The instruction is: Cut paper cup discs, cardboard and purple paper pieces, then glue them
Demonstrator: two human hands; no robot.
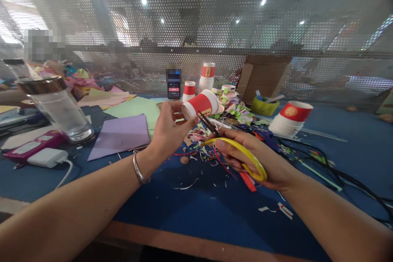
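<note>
My left hand (172,125) grips a red and white paper cup (201,103), tilted on its side with its wider end toward the upper right. In my right hand (236,149) is a pair of scissors (258,166) with yellow handles and dark blades. The blade tips lie at the cup's lower side, close to my left fingertips; whether they cut into it I cannot tell. Beneath both hands, paper scraps (202,149) are strewn over the blue tabletop (184,208). A red-handled object (248,181) lies under my right hand, its other end hidden.
Stacked paper cups (287,120) stand at right, with another stack (207,77) behind. Cut cup pieces (230,104) pile up near a cardboard box (262,75). Left are purple paper (121,135), a glass bottle (59,110) and a white charger (48,157). Black cables (337,172) run along the right.
</note>
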